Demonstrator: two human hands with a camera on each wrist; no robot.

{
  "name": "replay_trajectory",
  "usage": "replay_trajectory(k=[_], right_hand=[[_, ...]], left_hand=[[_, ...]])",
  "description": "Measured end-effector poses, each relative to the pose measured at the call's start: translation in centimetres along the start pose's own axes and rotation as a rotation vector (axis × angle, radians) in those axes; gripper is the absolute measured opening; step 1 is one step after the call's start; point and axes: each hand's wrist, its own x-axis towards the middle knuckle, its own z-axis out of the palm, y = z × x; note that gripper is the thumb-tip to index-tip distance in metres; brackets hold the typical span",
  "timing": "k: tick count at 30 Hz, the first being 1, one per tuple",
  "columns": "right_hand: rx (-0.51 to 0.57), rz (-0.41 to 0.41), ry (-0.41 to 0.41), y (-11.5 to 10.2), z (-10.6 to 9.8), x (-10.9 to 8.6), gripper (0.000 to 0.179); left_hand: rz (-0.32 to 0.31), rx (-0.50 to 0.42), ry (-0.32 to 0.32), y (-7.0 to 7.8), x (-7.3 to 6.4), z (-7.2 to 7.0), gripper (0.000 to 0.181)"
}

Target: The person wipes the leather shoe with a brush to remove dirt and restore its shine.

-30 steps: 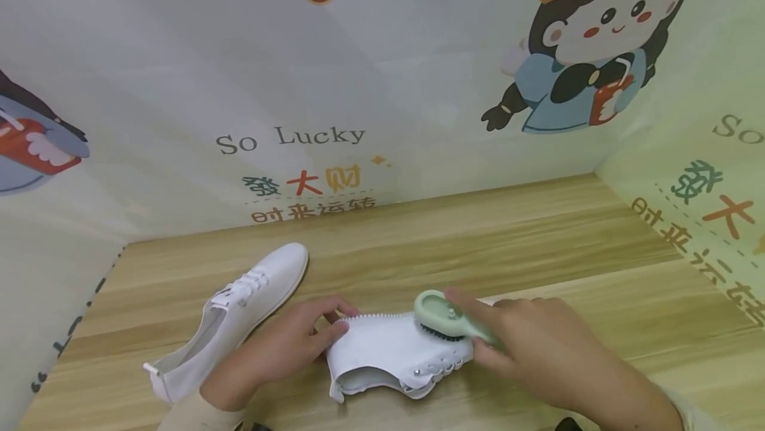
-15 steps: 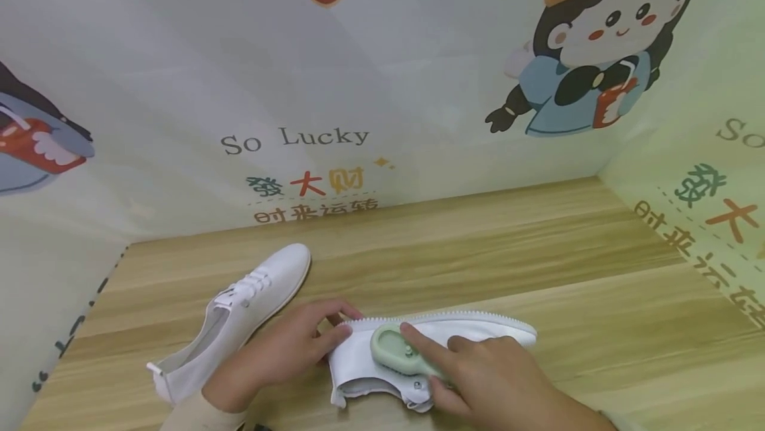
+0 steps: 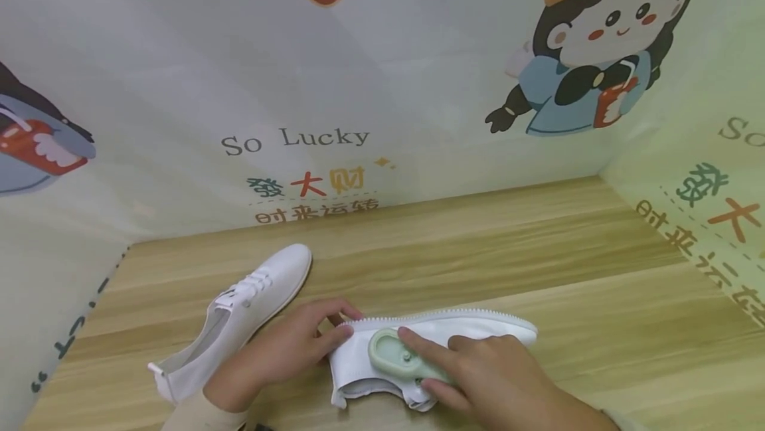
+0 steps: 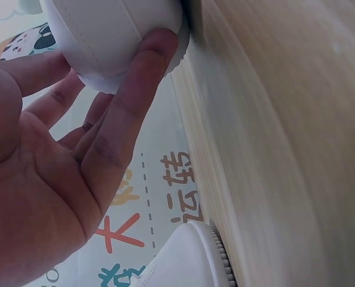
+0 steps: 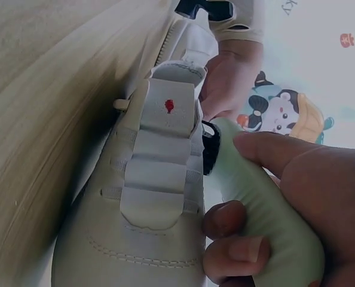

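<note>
A white lace-up shoe (image 3: 454, 329) lies on its side, with its toe to the right and its opening facing the person. At the heel, my left hand (image 3: 293, 348) pinches it; in the left wrist view the fingers (image 4: 126, 98) and thumb spread around the heel. My right hand (image 3: 499, 378) grips the handle of a light green brush (image 3: 391, 353), index finger stretched along its back. The brush head lies over the shoe's side near the opening, bristles toward the shoe. Dark bristles (image 5: 211, 149) show beside the tongue in the right wrist view.
A second white shoe (image 3: 254, 298) stands upright to the left, beyond my left forearm, toe pointing away. Both rest on a wood-grain table (image 3: 478, 245). Printed cloth walls (image 3: 418, 86) with cartoon figures and lettering enclose the back and sides.
My right hand has drawn the brush left along the shoe's side, from near the laces toward the heel, uncovering the toe. The left hand keeps its hold on the heel.
</note>
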Motion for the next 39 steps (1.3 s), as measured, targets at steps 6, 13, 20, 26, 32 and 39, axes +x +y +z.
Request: replay_trajectory(k=[6, 13, 20, 26, 32, 39], right_hand=[[-0.041, 0.026, 0.046, 0.2, -0.7, -0.3, 0.049], [-0.062, 0.075, 0.000, 1.2, -1.9, -0.8, 0.051], [-0.074, 0.130, -0.005, 2.3, -3.7, -1.1, 0.051], [-0.047, 0.145, 0.030, 3.7, -4.9, -1.4, 0.044], [0.022, 0.162, 0.032, 4.8, -6.2, -1.8, 0.042], [0.016, 0.189, 0.030, 5.8, -6.8, -2.4, 0.038]], left_hand=[[0.008, 0.004, 0.005, -0.1, 0.1, 0.1, 0.020], [0.006, -0.018, -0.005, -0.1, 0.0, 0.1, 0.020], [-0.012, 0.000, 0.007, 0.0, 0.0, 0.2, 0.019], [-0.005, -0.003, 0.008, -0.1, 0.0, 0.2, 0.019], [-0.011, -0.022, 0.005, 0.0, 0.1, 0.1, 0.019], [-0.013, -0.027, 0.002, -0.2, 0.0, 0.2, 0.020]])
